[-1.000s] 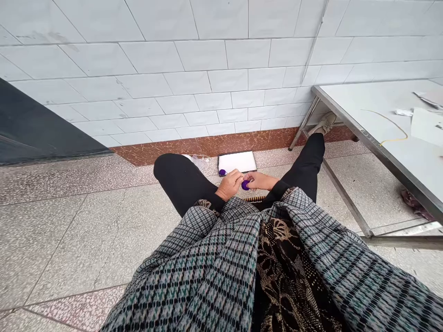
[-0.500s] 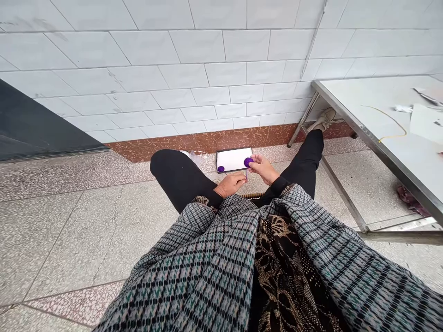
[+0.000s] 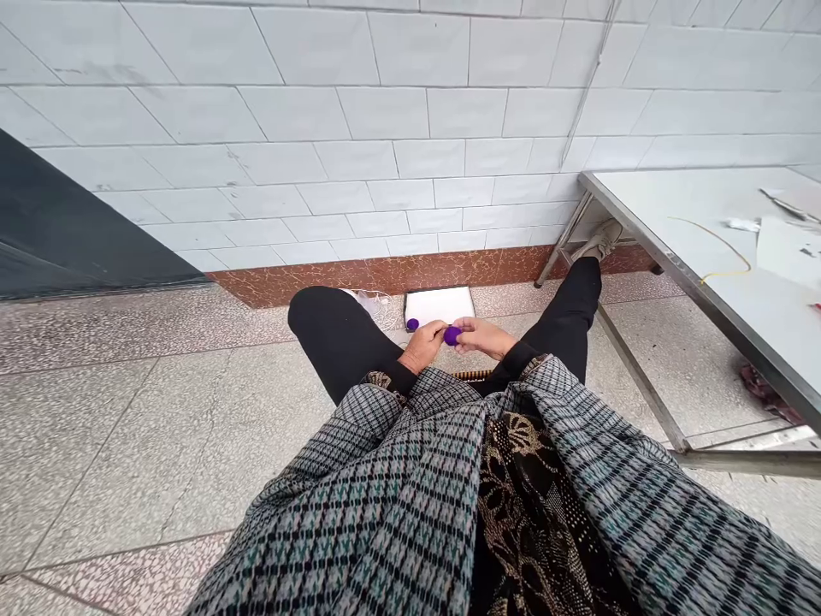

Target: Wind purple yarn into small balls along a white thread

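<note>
A small purple ball of yarn point(image 3: 452, 335) is between my two hands, low in front of my lap. My right hand point(image 3: 486, 337) grips it from the right with thumb and fingers. Close against its left side, my left hand point(image 3: 423, 346) has its fingers pinched together at the yarn; the strand itself is hidden now. Beyond my hands a shallow white box point(image 3: 442, 305) with a dark rim lies on the floor. In its near left corner sits a second purple ball point(image 3: 412, 325).
A steel-framed table point(image 3: 641, 201) stands at the right, with a yellow strand point(image 3: 728, 244) and papers on top. Clear plastic and a white cord point(image 3: 383, 308) lie left of the box, by the tiled wall point(image 3: 385, 162). A dark cloth point(image 3: 766, 392) is under the table.
The ball in my right hand has come down toward me, and my left hand has moved up against it. The strand that hung between them no longer shows. The view has tilted slightly up.
</note>
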Available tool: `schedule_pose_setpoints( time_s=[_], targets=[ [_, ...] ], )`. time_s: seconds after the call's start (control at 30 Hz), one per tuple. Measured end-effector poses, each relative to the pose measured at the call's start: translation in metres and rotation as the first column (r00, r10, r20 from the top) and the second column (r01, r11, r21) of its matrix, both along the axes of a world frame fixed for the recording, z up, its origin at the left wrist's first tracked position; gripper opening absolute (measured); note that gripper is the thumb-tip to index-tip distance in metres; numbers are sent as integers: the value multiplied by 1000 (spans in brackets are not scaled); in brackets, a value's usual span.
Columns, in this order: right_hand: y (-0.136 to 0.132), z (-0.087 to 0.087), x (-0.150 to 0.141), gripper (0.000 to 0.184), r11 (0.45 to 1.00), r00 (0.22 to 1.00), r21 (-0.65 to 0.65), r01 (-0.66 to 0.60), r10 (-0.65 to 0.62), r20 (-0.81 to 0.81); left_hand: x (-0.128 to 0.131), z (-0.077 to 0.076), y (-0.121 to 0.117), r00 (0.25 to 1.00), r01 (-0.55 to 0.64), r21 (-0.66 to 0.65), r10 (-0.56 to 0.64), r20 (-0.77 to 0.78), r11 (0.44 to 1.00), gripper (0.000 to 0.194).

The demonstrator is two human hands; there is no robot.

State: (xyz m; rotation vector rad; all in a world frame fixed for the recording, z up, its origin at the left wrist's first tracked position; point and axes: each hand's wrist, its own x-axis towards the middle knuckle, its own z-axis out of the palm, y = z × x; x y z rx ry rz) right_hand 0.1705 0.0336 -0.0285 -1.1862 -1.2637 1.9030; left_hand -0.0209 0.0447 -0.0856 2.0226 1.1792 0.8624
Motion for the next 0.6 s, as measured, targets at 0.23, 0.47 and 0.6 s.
schedule_pose_setpoints(
  time_s=[0.23, 0.47, 0.6],
  targets=[
    [6, -1, -2, 25, 943, 947, 83, 322, -318, -56, 3, 7, -9, 951, 281, 66, -269, -156, 957, 23],
    [1, -9, -3, 25, 945, 909, 324, -36, -104, 403, -3, 14, -11, 991, 123, 214, -110, -73, 969, 24],
    [-4, -1, -3, 25, 989, 985, 116, -87, 68, 160, -5, 8, -4, 1000, -3, 157, 4, -4, 988, 22]
  ],
)
